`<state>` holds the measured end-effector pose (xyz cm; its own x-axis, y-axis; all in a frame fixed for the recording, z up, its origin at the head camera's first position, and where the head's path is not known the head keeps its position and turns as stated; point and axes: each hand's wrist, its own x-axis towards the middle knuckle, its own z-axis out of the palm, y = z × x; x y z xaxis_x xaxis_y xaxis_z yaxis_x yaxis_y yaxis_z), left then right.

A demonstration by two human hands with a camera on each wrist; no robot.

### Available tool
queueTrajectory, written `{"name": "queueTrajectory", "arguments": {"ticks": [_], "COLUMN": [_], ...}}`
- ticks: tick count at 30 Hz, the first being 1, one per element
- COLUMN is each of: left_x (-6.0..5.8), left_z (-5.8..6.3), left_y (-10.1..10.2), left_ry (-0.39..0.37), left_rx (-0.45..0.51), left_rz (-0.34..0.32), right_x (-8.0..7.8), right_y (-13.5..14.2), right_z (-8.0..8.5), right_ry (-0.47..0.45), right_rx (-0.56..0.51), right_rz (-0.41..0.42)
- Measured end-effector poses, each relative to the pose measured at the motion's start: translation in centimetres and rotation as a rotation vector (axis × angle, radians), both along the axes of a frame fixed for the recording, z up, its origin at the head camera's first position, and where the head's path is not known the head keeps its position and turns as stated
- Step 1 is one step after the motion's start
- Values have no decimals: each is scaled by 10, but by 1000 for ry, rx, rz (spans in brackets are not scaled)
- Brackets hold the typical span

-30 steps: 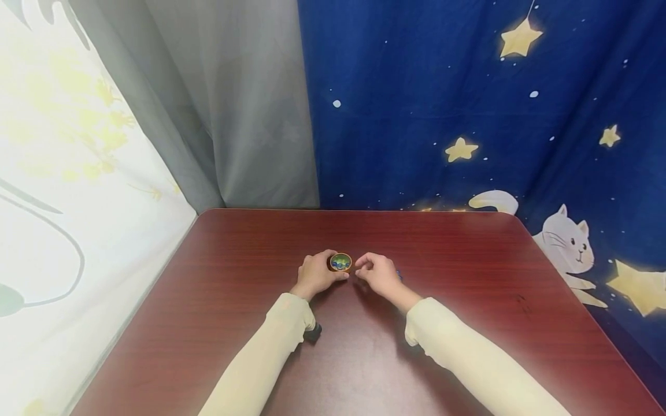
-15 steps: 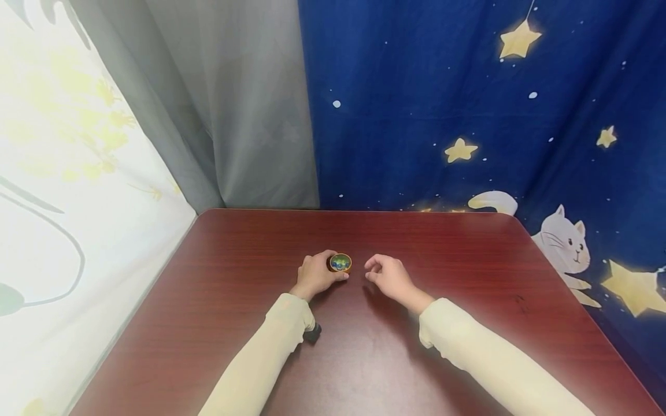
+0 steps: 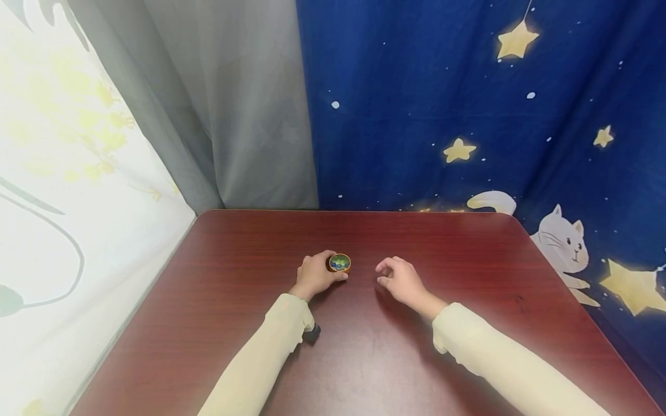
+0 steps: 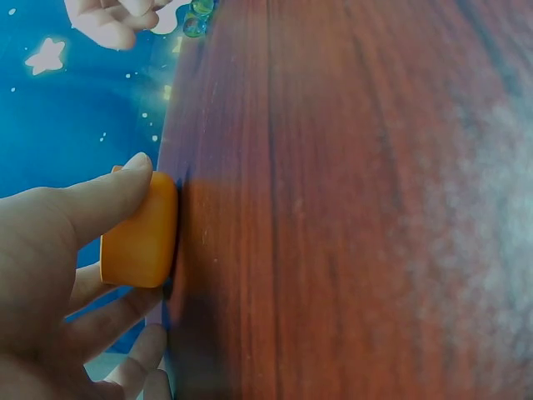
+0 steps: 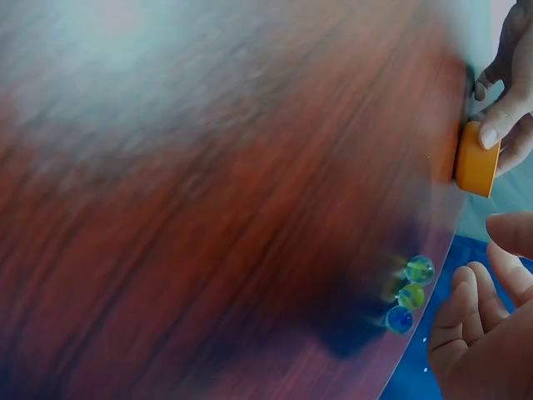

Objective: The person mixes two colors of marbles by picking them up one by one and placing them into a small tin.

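My left hand (image 3: pixel 316 271) holds a small orange bowl (image 4: pixel 140 237) on the table, thumb on one side and fingers round the other. Inside the bowl, in the head view, lie several blue and green marbles (image 3: pixel 340 265). My right hand (image 3: pixel 407 283) hovers to the right of the bowl with loosely bent fingers and nothing between them. In the right wrist view, three glass marbles sit in a row on the table near its fingertips: a clear greenish marble (image 5: pixel 420 269), a yellow-green marble (image 5: pixel 410 296) and a blue marble (image 5: pixel 400 319). The right hand hides them in the head view.
The dark red wooden table (image 3: pixel 250 242) reaches back to a grey curtain (image 3: pixel 260 115) and a blue star-print curtain (image 3: pixel 395 115). A white printed cloth (image 3: pixel 78 202) hangs along the left side. A small black device (image 3: pixel 312 333) is at the left cuff.
My right hand has moved away from the bowl to the right, covering the blue marble seen beside it earlier. The left hand and the bowl have stayed in place.
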<state>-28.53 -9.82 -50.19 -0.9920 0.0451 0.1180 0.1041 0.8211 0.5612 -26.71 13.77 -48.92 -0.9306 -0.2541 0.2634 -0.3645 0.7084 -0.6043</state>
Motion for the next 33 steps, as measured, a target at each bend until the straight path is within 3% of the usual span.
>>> {"name": "queueTrajectory", "arguments": {"ticks": [7,15,33], "left_x": [0,-1,1], "left_z": [-1,-1,1], "left_y": [0,0,1], "left_ry": [0,6,-2], "left_rx": [-1,-5,-3], "left_rz": [-5,-10,-10], "right_x": [9,14,14], "right_y": [10,24,37], "right_z": [-2,-6,-18], "right_ry": [8,83,21], "right_rx": [43,85,124], "right_rz": [-20,-69,-109]}}
